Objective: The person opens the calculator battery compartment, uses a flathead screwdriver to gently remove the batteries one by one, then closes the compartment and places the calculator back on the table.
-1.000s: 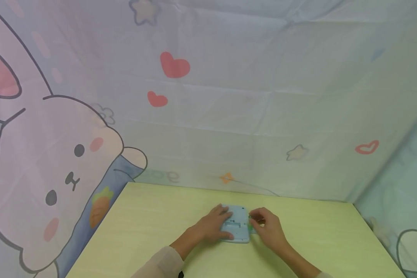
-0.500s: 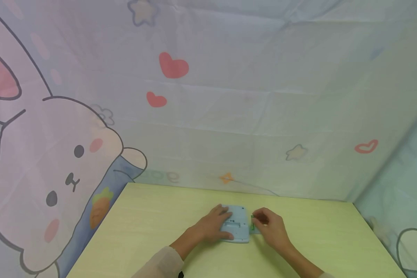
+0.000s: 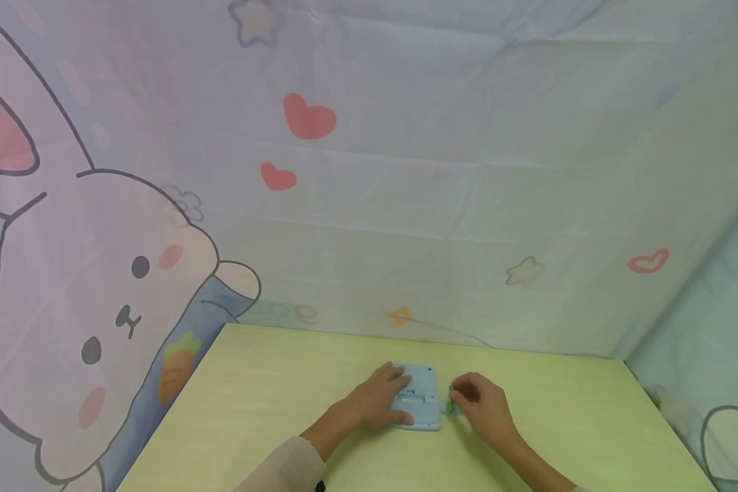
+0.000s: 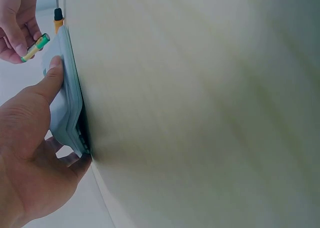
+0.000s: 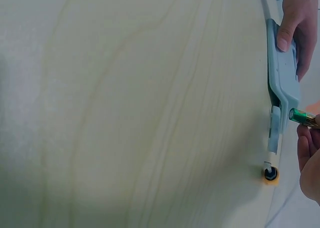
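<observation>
A light-blue plastic device (image 3: 427, 410) lies on the table, a recessed compartment in its upper face. My left hand (image 3: 374, 398) holds its left part, the thumb (image 4: 54, 80) on the upper surface and other fingers at the edge. My right hand (image 3: 482, 406) pinches a green and gold battery (image 5: 302, 118) between thumb and fingertips, just right of the device. Close below the battery in the right wrist view is a small light-blue plastic piece (image 5: 274, 130).
An orange and black tool end (image 5: 270, 175) shows beside the plastic piece, and also as an orange and black handle (image 4: 58, 21) in the left wrist view. The pale yellow table (image 3: 295, 369) ends at a printed cloth backdrop (image 3: 369, 205) behind.
My right hand has drawn a little right and down, away from the device's edge, with the battery in its fingers. My left hand stays put on the device.
</observation>
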`<state>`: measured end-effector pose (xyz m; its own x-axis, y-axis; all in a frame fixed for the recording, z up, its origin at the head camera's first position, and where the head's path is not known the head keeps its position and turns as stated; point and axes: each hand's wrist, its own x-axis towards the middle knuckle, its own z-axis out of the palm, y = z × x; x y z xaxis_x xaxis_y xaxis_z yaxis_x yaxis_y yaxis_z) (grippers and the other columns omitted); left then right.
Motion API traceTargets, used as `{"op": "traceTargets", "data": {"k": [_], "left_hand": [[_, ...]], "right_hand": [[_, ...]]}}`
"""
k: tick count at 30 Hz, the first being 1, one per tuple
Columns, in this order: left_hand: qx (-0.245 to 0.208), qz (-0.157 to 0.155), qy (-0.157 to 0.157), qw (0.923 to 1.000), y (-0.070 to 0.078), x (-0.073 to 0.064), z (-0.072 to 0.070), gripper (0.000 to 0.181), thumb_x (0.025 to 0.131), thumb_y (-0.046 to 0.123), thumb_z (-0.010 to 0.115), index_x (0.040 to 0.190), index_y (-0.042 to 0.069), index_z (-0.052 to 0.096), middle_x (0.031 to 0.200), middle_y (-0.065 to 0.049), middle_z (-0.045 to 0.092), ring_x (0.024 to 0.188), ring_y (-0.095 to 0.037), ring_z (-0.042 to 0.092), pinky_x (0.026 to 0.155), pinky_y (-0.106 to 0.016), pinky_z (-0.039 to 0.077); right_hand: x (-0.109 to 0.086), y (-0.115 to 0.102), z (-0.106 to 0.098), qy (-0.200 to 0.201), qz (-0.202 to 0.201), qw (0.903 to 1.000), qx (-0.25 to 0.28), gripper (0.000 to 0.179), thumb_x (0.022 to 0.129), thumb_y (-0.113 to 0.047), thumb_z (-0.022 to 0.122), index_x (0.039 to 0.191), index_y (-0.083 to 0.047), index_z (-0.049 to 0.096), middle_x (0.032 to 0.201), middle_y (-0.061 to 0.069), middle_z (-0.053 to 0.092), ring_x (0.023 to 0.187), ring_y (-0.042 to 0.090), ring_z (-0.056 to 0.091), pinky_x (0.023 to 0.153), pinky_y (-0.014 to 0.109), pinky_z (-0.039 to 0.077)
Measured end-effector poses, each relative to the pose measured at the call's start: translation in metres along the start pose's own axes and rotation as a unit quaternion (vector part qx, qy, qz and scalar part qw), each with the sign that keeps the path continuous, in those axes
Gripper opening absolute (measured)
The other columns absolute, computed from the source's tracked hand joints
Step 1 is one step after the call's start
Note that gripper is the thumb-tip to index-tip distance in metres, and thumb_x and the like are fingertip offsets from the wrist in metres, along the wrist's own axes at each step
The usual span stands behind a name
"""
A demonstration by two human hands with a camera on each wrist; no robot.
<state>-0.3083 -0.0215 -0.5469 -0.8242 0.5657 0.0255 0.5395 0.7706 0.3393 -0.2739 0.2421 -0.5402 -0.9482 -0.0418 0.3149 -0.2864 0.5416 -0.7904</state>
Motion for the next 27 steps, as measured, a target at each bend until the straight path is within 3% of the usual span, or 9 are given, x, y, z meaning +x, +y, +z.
{"op": "traceTargets", "data": {"k": [27], "left_hand": [[-0.005,0.001,-0.002,1.0,0.001,-0.002,-0.001,0.085,0.093,0.062,0.073,0.161,0.019,0.047,0.17,-0.005,0.036,0.161,-0.031,0.022,0.124,-0.046,0.035]], "right_hand": [[-0.011,0.007,0.005,-0.003,0.014,0.9999,0.001,0.016,0.09,0.003,0.081,0.1,-0.009,0.075,0.094,-0.002,0.075,0.088,0.012,0.071,0.08,0.024,0.06]]}}
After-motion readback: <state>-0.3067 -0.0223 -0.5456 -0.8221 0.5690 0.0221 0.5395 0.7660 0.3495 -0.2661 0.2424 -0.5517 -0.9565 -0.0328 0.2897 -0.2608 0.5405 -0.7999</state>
